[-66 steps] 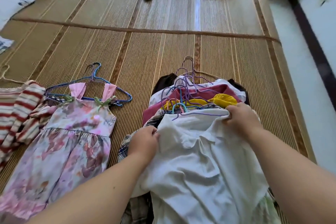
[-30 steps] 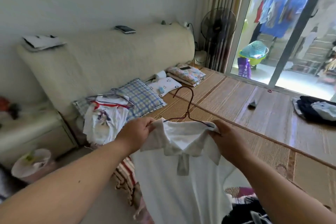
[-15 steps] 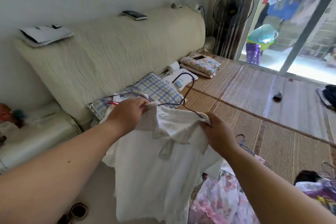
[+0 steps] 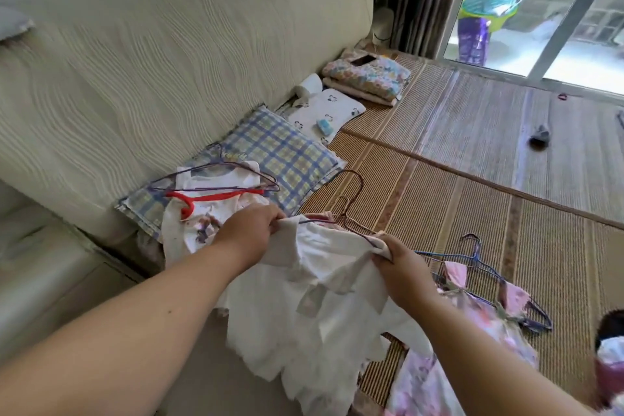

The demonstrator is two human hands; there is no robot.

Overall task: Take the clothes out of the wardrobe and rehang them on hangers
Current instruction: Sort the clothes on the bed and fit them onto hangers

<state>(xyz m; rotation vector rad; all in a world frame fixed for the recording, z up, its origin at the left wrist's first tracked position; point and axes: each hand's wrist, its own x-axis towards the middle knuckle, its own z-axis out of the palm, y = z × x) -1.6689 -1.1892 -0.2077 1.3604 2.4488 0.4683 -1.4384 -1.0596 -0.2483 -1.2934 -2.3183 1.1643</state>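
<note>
Holding a white collared shirt point(image 4: 324, 307) up by its two shoulders, we look down past both bare forearms at it. Our left hand point(image 4: 251, 230) has its fingers point(image 4: 270, 218) curled and pinched on one shoulder of the shirt. Our right hand point(image 4: 401, 267) has its fingers curled round the other shoulder, together with one end of a thin dark wire hanger point(image 4: 362, 234). The hanger runs through the neck of the shirt and its hook rises above the collar. The body of the shirt hangs loose and crumpled below our hands, over the edge of a woven straw mat point(image 4: 472, 179).

To the left, a blue and yellow checked pillow point(image 4: 280, 152) leans at the foot of a cream ribbed backrest point(image 4: 169, 44). Another white garment point(image 4: 189, 230) lies on the pillow with a red hanger point(image 4: 216, 195) on it and a dark wire hanger across its top. To the right, a pink floral dress point(image 4: 472, 331) lies flat on the mat on a blue wire hanger point(image 4: 475, 255), just beside our right wrist. Further back a folded flowered cloth point(image 4: 368, 74) sits against the backrest. A glass sliding door point(image 4: 557, 27) stands beyond the mat. The far right edge is blurred, and we cannot tell what lies there.
</note>
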